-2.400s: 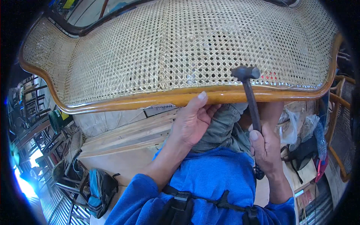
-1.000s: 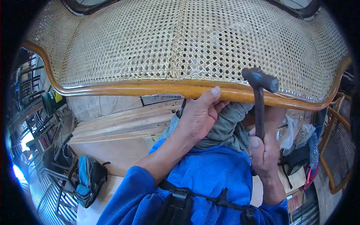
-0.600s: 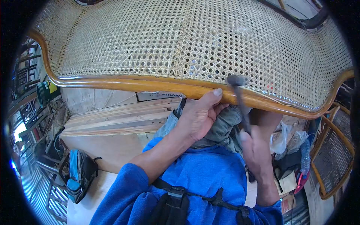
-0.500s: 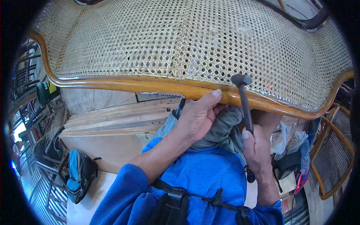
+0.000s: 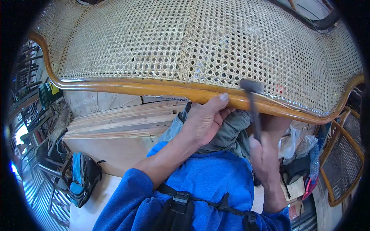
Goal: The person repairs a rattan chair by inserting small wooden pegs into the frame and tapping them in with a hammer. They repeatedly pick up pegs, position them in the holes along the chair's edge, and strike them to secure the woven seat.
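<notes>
A wide woven cane panel fills the upper view, set in a glossy brown curved wooden frame. My left hand grips the frame's near rail around its middle, thumb on top and fingers curled beneath. In my right hand is a hammer, its dark head blurred by motion just over the cane's near edge, right of my left thumb. A thin loose cane strip runs along the rail's inner edge to the right of the hammer.
Stacked wooden boards lie beyond my left arm. A black and blue backpack rests at the left. To the right are plastic bags, a clear bottle and another cane-panelled frame.
The hammer head has shifted slightly to the right and is now blurred, with my right hand moving along with it. My left hand keeps its place on the rail.
</notes>
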Available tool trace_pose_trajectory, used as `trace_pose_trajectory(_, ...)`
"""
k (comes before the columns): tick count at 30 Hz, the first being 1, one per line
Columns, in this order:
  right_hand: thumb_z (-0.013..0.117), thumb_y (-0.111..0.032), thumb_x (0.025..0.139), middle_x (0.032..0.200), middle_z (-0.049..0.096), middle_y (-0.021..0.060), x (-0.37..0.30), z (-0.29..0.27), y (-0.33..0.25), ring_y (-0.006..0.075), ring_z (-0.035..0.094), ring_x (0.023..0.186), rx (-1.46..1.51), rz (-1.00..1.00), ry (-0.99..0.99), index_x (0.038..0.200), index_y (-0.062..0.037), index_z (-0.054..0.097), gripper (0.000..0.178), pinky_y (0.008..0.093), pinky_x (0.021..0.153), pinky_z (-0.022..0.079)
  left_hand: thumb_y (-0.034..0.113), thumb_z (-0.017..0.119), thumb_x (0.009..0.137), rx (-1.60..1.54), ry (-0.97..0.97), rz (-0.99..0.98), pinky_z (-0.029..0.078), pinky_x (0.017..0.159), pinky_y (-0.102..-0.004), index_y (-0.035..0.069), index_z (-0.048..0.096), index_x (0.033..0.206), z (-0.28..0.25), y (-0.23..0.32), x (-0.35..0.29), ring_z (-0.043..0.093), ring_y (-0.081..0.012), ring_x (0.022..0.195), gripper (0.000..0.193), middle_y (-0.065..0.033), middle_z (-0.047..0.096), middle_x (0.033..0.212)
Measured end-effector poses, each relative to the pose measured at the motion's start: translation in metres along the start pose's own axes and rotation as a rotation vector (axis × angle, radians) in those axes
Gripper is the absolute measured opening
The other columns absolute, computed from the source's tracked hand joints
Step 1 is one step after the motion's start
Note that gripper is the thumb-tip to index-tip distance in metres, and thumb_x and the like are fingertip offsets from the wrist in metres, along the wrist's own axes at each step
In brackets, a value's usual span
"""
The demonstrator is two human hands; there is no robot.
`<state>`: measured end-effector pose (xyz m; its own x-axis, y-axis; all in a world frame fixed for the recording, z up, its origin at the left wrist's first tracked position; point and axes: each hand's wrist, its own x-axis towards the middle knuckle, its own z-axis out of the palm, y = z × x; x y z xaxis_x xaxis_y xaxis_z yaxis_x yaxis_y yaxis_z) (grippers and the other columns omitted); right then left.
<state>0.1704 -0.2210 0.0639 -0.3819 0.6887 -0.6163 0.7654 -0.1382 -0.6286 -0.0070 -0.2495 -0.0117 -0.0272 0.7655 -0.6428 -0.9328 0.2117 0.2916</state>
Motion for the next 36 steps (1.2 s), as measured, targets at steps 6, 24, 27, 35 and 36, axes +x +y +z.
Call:
trace_pose_trajectory(6,0.051,-0.024,0.089,0.073,0.056,0.0167,-0.004,-0.001,0.004,0.0351,0.058,0.067,0.092,-0.008,0.030,0.100,0.0007,0.052,0.027,0.0402,0.062,0.045,0.015,0.058,0.087,-0.026,-0.041,0.021,0.043,0.093,-0.0385,0.006,0.049,0.118,0.002,0.011,-0.014,0.055,-0.0197,0.105,0.034,-0.0070,0.058,0.113)
trace_pose_trajectory(24,0.051,-0.025,0.089,0.071,0.056,0.0228,-0.002,0.000,0.000,0.0417,0.057,0.068,0.061,-0.189,0.062,0.098,0.0000,0.050,0.027,0.0446,0.061,0.044,0.017,0.057,0.087,0.035,0.046,0.097,0.041,0.096,-0.0421,0.006,0.049,0.117,0.004,0.013,-0.011,0.056,-0.0215,0.106,0.033,-0.0078,0.058,0.112)
trace_pose_trajectory(27,0.052,-0.024,0.089,0.071,0.056,0.0220,0.006,0.000,-0.010,0.0409,0.057,0.067,-0.044,-0.144,0.023,0.098,0.0004,0.051,0.027,0.0442,0.061,0.045,0.014,0.059,0.086,-0.023,0.044,0.077,0.044,0.094,-0.0393,0.002,0.048,0.117,0.003,0.016,-0.012,0.056,-0.0219,0.104,0.035,-0.0104,0.057,0.112)
trace_pose_trajectory(35,0.050,-0.027,0.090,0.072,0.056,0.0226,0.008,0.002,-0.009,0.0407,0.058,0.069,-0.082,-0.131,0.007,0.100,0.0001,0.050,0.029,0.0434,0.061,0.045,0.017,0.057,0.087,-0.001,0.032,0.095,0.041,0.096,-0.0414,0.006,0.050,0.117,-0.001,0.011,-0.009,0.055,-0.0214,0.107,0.033,-0.0081,0.057,0.116)
trace_pose_trajectory(36,0.050,-0.028,0.090,0.072,0.056,0.0220,0.008,0.003,-0.007,0.0402,0.058,0.068,-0.060,-0.101,-0.006,0.100,0.0003,0.050,0.030,0.0431,0.061,0.044,0.017,0.057,0.087,-0.011,0.017,0.084,0.041,0.097,-0.0414,0.006,0.050,0.117,-0.003,0.011,-0.009,0.055,-0.0215,0.108,0.033,-0.0083,0.057,0.116)
